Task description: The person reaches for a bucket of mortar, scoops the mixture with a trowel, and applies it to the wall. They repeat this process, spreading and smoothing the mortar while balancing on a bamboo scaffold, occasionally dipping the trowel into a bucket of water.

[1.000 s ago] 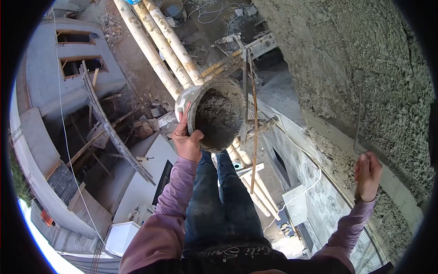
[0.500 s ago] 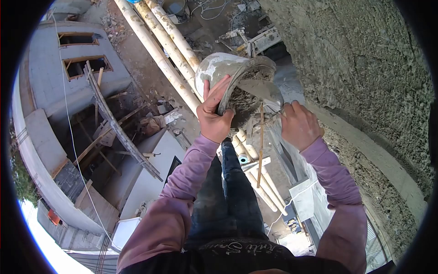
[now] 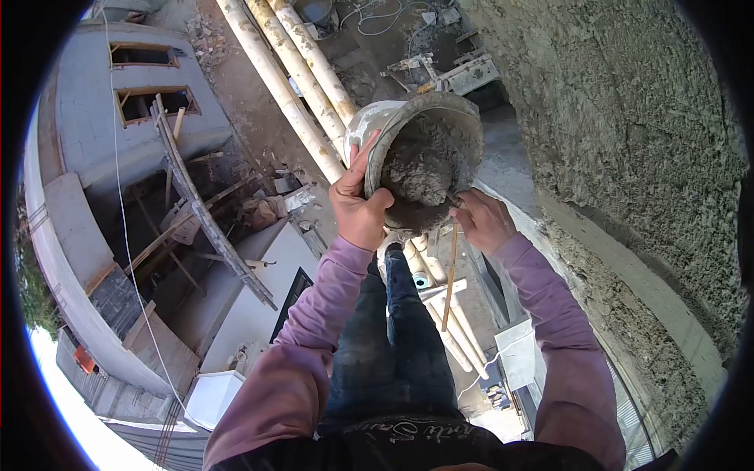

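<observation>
A mortar-smeared bucket is tipped with its mouth towards me, and wet grey mortar lies inside. My left hand grips the bucket's left rim, thumb at the mouth and fingers along the outer wall. At the lower right of the mouth, my right hand is closed around the handle of a trowel. The trowel's blade is inside the bucket and cannot be told apart from the mortar.
Wooden poles run beneath me, far above the ground. On the right rises a rough mortar-coated wall with a ledge below. A thin wooden stick hangs below the bucket. To the left stands a building with a pole ladder.
My right hand has moved left and down to the bucket's mouth, taking the trowel deeper inside. The bucket has turned so its mouth faces me more.
</observation>
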Available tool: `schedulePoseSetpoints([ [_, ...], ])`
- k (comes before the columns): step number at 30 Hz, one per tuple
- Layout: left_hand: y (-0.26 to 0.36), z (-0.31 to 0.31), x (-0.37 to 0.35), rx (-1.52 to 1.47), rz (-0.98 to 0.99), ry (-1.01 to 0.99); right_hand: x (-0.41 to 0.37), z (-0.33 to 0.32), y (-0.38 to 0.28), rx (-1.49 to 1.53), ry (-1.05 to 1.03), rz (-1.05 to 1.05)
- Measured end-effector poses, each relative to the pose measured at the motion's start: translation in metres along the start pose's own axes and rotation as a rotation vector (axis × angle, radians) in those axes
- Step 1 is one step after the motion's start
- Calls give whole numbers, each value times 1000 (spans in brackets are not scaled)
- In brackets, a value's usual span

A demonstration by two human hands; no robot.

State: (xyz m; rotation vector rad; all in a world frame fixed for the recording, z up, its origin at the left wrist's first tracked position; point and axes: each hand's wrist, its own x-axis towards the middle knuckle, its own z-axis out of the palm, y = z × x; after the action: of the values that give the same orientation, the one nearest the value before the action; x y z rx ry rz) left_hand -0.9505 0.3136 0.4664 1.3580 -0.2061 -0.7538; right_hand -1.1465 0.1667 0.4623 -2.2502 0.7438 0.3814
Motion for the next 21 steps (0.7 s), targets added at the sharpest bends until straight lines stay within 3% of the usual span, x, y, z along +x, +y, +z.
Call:
schedulePoseSetpoints([
  [7, -7, -21, -5, -277, -147, 196, -26, -34, -38, 97, 197, -105],
  [10, -8, -38, -10, -328, -158, 222, -40, -92, -80, 132, 119, -137],
  [13, -41, -71, -19, -363, -200, 290, -49, -161, -108, 277, -61, -194],
  [15, -23, -69, -18, -292, -164, 243, -40, -209, -108, 374, -248, -155],
  [17, -10, -65, -18, -171, -131, 274, -28, -230, -72, 781, -369, 187],
  [19, -6, -67, -20, -140, -146, 306, -5, -247, -11, 932, -298, 363],
  [20, -8, -69, -29, -112, -178, 307, -4, -253, 9, 790, -111, 376],
  [21, -10, -73, -33, -80, -203, 306, -19, -252, 8, 643, 170, 522],
])
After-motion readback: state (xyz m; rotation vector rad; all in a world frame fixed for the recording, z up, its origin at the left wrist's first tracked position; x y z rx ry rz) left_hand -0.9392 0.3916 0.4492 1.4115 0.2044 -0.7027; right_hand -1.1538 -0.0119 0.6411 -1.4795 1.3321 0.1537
